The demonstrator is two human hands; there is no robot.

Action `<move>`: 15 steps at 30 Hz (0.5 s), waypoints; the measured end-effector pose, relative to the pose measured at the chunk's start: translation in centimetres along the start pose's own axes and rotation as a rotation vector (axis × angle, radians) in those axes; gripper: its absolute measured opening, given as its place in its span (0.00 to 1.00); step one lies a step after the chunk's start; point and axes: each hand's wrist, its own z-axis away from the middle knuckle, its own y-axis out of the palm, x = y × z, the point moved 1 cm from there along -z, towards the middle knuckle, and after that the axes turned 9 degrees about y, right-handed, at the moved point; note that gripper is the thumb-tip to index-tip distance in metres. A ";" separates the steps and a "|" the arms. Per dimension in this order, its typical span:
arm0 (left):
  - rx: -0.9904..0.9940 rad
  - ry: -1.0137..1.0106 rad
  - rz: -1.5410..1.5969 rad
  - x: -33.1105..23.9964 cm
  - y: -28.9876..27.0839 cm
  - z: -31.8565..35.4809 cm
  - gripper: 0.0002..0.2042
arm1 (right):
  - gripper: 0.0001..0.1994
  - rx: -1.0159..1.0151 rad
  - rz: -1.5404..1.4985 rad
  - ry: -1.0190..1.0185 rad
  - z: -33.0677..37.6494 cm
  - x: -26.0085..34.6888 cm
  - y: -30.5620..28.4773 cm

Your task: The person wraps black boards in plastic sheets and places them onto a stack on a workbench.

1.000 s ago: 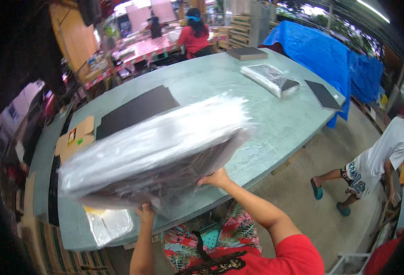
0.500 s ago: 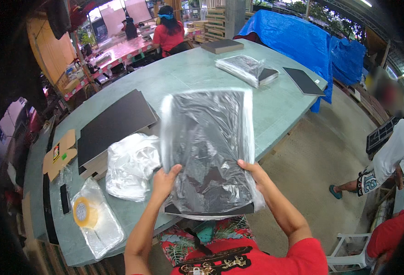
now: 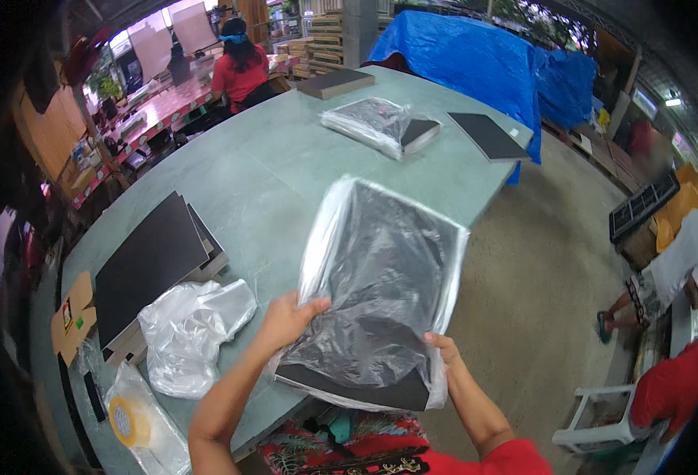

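Observation:
Between my two hands is a stack of flat black boards in a clear plastic bag (image 3: 385, 277), tilted and held above the table's near edge. My left hand (image 3: 292, 323) grips its left side, thumb on top. On the lower right side my right hand (image 3: 444, 360) is closed the same way, fingers underneath and out of sight. The boards' bare black end shows at the bag's near opening. Left of my left hand lies a crumpled heap of clear plastic bags (image 3: 195, 332). Beyond it stands a stack of black boards (image 3: 147, 265).
The green table (image 3: 262, 174) carries a bagged stack (image 3: 369, 123), a black board (image 3: 487, 136) and a dark block (image 3: 335, 83) at the far end. A yellow tape roll (image 3: 130, 421) lies at near left. People, a white chair (image 3: 598, 419) and a blue tarp (image 3: 460, 67) stand around.
The bagged stack has turned clockwise and come lower and nearer to me, both hands still gripping it. My view has shifted to the right.

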 end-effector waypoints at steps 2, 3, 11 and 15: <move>-0.067 0.131 0.485 0.5 -0.8 -3.1 0.21 | 0.22 -0.012 0.040 -0.134 -1.0 2.5 1.9; -0.040 -0.002 0.744 -0.2 -1.6 -5.1 0.13 | 0.22 -0.026 0.088 -0.238 -1.6 4.8 2.5; -0.267 0.357 -0.193 4.5 9.3 -6.0 0.10 | 0.16 0.006 0.403 -0.769 -15.7 24.1 10.5; -0.157 0.356 -0.220 4.2 8.7 -6.0 0.11 | 0.14 0.240 0.261 -0.589 -24.0 34.1 12.7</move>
